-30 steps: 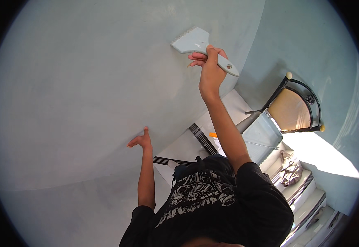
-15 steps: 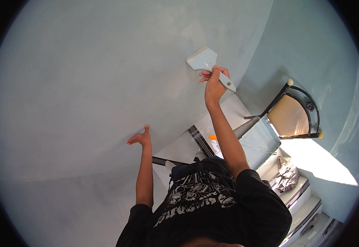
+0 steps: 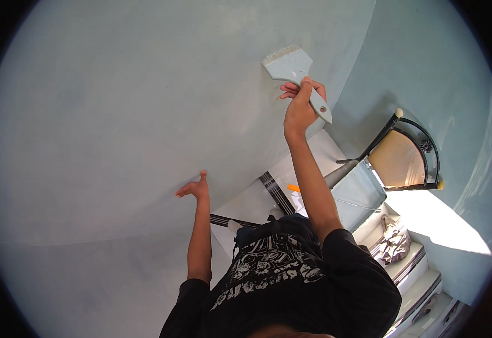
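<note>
A wide, flat paintbrush (image 3: pixel 292 66) with a pale blue-grey body is gripped by its handle in my right hand (image 3: pixel 302 107). Its pale bristles point up and left, at or very close to the blue-grey wall (image 3: pixel 133 112); whether they touch it I cannot tell. The handle's end, with a hole in it, sticks out past my palm. Lower and to the left, my left hand (image 3: pixel 195 187) rests against the same wall, thumb up and fingers spread out to the side, holding nothing.
A black-framed chair (image 3: pixel 398 159) with a tan back stands by the right wall. Beside my right arm is a pale blue paint-smeared container (image 3: pixel 358 194). White stairs (image 3: pixel 423 287) run down at lower right, with a crumpled cloth or bag (image 3: pixel 394 241) on them. An orange object (image 3: pixel 293 187) lies nearby.
My right hand has moved up and slightly right with the paintbrush, its bristle end turning a little. My left hand has stayed nearly where it was on the wall.
</note>
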Available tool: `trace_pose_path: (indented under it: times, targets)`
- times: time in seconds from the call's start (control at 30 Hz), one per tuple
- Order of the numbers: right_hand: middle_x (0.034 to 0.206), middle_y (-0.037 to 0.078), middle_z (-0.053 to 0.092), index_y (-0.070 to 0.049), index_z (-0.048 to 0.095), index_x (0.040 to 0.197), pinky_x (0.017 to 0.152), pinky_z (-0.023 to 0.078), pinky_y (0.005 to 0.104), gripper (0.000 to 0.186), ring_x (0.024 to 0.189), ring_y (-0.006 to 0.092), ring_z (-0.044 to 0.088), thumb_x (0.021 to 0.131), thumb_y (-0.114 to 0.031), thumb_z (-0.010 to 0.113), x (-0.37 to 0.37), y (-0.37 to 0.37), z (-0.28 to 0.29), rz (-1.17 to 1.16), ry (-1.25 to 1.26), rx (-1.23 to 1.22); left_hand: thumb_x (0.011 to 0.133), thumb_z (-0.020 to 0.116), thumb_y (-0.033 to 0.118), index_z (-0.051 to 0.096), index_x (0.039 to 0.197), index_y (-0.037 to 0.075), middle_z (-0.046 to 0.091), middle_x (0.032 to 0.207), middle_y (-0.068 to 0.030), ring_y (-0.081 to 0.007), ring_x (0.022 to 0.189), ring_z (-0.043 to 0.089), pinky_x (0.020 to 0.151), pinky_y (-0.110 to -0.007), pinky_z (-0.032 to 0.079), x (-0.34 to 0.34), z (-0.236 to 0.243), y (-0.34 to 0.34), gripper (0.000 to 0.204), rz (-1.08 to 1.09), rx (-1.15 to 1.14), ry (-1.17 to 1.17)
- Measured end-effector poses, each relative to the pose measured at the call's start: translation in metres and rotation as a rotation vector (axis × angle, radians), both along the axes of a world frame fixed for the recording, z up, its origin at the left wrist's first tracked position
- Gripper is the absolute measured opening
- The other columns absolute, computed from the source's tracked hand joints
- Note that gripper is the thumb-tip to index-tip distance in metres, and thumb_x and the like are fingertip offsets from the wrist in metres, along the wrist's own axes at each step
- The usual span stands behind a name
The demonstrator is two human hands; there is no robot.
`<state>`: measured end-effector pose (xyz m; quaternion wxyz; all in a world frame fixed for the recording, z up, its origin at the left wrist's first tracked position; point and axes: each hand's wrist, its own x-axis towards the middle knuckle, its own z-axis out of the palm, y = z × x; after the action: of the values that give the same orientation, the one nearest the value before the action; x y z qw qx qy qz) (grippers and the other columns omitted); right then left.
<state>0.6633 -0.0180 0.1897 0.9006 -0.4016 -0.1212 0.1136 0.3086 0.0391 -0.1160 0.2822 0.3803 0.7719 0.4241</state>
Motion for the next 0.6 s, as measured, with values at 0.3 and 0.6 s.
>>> trace_pose_path:
  times: [0.3,0.6]
  targets:
    - [0.076,0.013,0.066,0.002,0.052,0.095,0.053,0.054,0.0292,0.019,0.063,0.0188,0.068,0.103,-0.014,0.058,0.013,-0.003,-0.014,0.002,-0.063,-0.032,0.057,0.093,0.069,-0.049,0.134,-0.011,-0.045,0.149,-0.0381,-0.0485,0.145,-0.039,0.122,-0.058,-0.013,0.016,0.007,0.0,0.18,-0.093,0.022,-0.078]
    - [0.079,0.014,0.067,0.001,0.052,0.093,0.052,0.054,0.0278,0.02,0.064,0.0169,0.068,0.104,-0.015,0.058,0.012,0.005,-0.032,0.008,-0.106,-0.025,0.06,0.092,0.068,-0.049,0.134,-0.011,-0.046,0.149,-0.0376,-0.0491,0.145,-0.038,0.123,-0.058,-0.012,0.009,0.01,0.002,0.178,-0.067,0.007,-0.043]
